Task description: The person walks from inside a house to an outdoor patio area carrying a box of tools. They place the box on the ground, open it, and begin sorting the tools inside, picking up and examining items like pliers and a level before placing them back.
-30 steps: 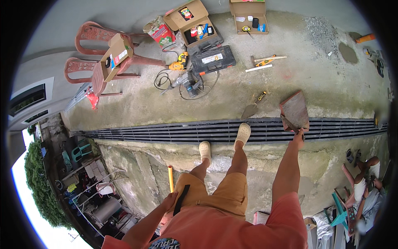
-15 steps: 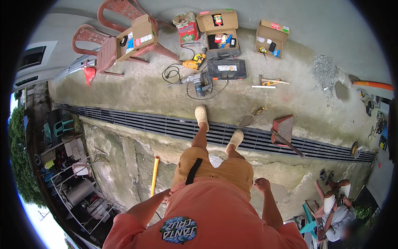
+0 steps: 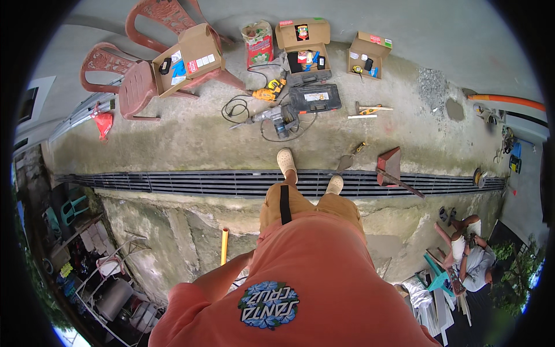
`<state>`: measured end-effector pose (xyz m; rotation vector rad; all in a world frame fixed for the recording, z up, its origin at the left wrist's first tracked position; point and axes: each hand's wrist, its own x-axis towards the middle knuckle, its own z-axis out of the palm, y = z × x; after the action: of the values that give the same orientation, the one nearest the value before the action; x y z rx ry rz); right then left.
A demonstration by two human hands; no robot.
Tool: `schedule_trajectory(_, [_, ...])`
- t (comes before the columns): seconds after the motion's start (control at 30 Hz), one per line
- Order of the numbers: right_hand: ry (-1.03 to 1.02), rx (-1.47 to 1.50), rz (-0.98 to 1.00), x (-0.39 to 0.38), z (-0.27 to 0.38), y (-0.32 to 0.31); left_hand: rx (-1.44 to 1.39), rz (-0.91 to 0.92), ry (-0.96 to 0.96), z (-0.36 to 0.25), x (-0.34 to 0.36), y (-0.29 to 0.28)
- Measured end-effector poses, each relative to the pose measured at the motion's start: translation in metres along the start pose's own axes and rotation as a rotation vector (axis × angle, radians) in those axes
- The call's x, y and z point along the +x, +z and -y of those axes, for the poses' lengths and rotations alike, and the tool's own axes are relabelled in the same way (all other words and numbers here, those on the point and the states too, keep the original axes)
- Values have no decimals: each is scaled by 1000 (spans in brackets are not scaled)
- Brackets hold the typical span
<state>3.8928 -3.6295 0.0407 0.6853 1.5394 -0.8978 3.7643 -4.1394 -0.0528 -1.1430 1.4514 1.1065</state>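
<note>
My left forearm (image 3: 222, 277) reaches in beside my coral shirt (image 3: 329, 266), and the shirt's side hides its hand and fingers. Nearest to that arm stands an orange-yellow pipe (image 3: 224, 246). My right hand is out of sight. Past my shoes, by the drain grate (image 3: 219, 183), lie a trowel (image 3: 346, 162) and a red dustpan (image 3: 389, 163) with a long handle. Farther off on the concrete are a grey rotary hammer (image 3: 281, 122), a yellow power drill (image 3: 269, 91) and a dark tool case (image 3: 315, 99).
Open cardboard boxes stand by the wall (image 3: 370, 55) and on a reddish plastic chair (image 3: 137, 89). A filled sack (image 3: 258, 46) is next to them. A hammer (image 3: 376, 109) lies right of the case. Another person (image 3: 471, 263) sits at the lower right.
My view has shifted, and my body appears nearer and more to the right. My right hand, seen at my side before, has left the picture. My left hand has slipped behind the shirt.
</note>
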Motion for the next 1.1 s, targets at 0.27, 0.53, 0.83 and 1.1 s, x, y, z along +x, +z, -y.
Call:
schedule_trajectory(0.27, [-18,139,142,-20,17,14,166,72,122,-53,19,5])
schedule_trajectory(0.53, [90,323,284,-24,-38,-26,469,145,272,-154,20,76])
schedule_trajectory(0.83, [29,560,130,-17,-173,15,761,156,442,-165,-36,209])
schedule_trajectory(1.1, [-51,638,-638,23,-408,-21,941,284,491,-109,-48,446])
